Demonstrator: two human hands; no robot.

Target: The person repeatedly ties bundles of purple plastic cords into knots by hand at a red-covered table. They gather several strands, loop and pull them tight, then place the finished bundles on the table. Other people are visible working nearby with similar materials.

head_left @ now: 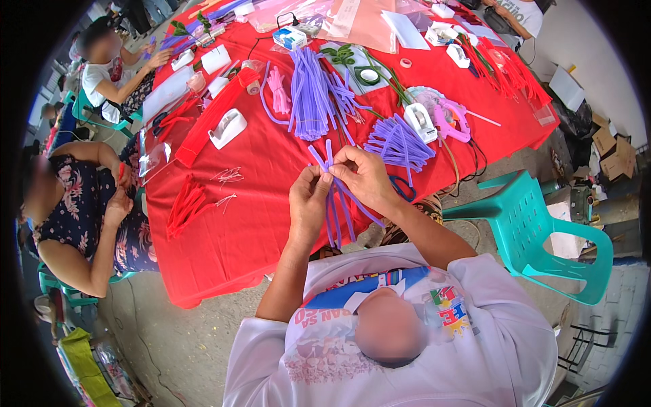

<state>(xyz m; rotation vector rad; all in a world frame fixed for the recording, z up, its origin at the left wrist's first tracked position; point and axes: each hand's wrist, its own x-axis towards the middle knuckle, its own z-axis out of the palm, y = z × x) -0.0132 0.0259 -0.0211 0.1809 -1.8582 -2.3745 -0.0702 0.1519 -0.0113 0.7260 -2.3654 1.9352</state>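
Between my two hands are several purple pipe cleaners [339, 203], crossed near their upper part, with long ends hanging down and short ends pointing up. My left hand [311, 196] pinches them from the left between thumb and fingers. From the right, my right hand [358, 173] pinches the same crossing, its fingertips close to the left thumb. Just beyond my hands lies a big bundle of purple pipe cleaners [309, 96]. A second purple pile [399, 142] is to its right, beside a white tape dispenser [421, 122] and a pink glue gun [452, 119]. Blue-handled scissors [403, 188] lie beside my right wrist.
On the red-covered table [244, 259] are red pipe cleaners [216, 119], another white tape dispenser [228, 128], green tape [367, 76] and a power strip [307, 29]. A person [81, 203] sits at left, another [114, 71] beyond. A green plastic chair [529, 224] stands at right.
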